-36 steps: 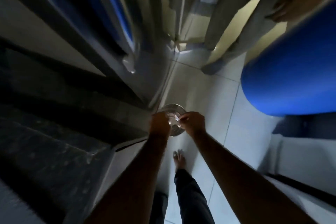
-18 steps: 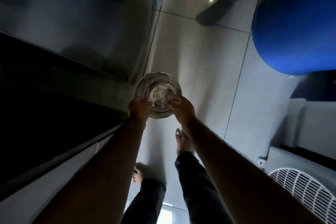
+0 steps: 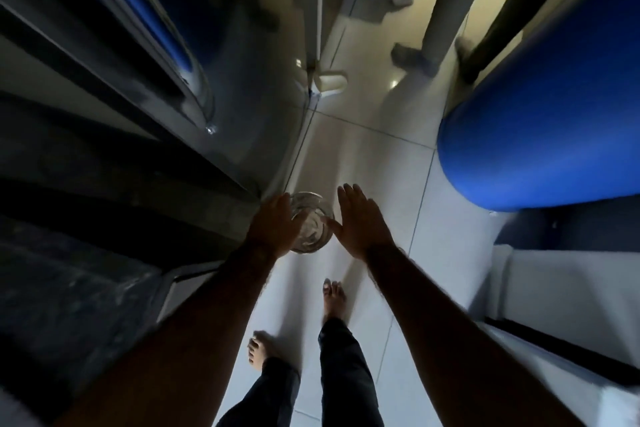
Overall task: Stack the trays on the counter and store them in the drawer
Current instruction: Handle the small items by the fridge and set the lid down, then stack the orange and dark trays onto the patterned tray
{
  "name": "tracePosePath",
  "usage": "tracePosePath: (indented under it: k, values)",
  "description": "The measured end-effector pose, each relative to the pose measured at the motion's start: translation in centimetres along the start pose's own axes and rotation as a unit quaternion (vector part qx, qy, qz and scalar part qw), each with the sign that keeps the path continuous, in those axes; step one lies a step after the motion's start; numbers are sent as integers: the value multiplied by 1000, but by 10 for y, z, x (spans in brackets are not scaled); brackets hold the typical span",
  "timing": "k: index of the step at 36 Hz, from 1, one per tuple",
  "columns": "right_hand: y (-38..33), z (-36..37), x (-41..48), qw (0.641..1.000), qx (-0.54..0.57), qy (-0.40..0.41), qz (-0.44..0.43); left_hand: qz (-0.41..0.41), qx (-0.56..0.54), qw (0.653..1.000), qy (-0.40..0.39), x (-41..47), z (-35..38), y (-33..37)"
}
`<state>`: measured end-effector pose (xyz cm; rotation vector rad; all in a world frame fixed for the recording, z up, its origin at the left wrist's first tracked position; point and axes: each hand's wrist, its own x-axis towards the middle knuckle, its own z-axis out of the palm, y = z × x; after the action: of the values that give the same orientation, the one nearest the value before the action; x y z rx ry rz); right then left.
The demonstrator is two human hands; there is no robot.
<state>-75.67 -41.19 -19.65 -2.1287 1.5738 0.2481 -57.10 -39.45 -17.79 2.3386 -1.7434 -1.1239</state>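
Observation:
A round clear glass tray (image 3: pixel 310 225), maybe a small stack, hangs above the floor beside the dark counter edge (image 3: pixel 194 274). My left hand (image 3: pixel 275 227) covers its left rim and grips it. My right hand (image 3: pixel 360 220) is flat, fingers spread and straight, with only the thumb tip near the tray's right rim. Whether the thumb touches the glass is unclear. The drawer itself is lost in the dark cabinet front (image 3: pixel 114 184) at the left.
A large blue drum (image 3: pixel 547 135) stands at the right over a white appliance (image 3: pixel 561 288). Another person's legs (image 3: pixel 440 7) stand on the pale tiled floor (image 3: pixel 367 156) ahead. My bare feet (image 3: pixel 334 298) are below my hands. A steel cabinet front (image 3: pixel 249 107) rises on the left.
Both hands held the tray by its near rim before. Now my right hand has let go and spread flat, while the left keeps hold. The view tilted back up toward the doorway.

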Motion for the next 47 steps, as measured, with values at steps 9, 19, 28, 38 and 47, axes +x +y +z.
tracePosePath:
  k: [9,19,28,38,47]
  values:
    - [-93,-128,-62,995,-35,55,-81,87,117,984,99,-102,-143,36]
    - [-250,-184,-69,957,-89,94,-259,-55,76,965,244,-203,-232,-86]
    - [-400,-141,-100,886,-141,85,-433,-232,-20,922,309,-320,-257,-224]
    - [-492,-76,-131,813,-176,18,-555,-388,-65,866,309,-444,-207,-324]
    - [-490,-27,-137,939,-139,-92,-301,-516,-267,782,226,-487,-118,-358]
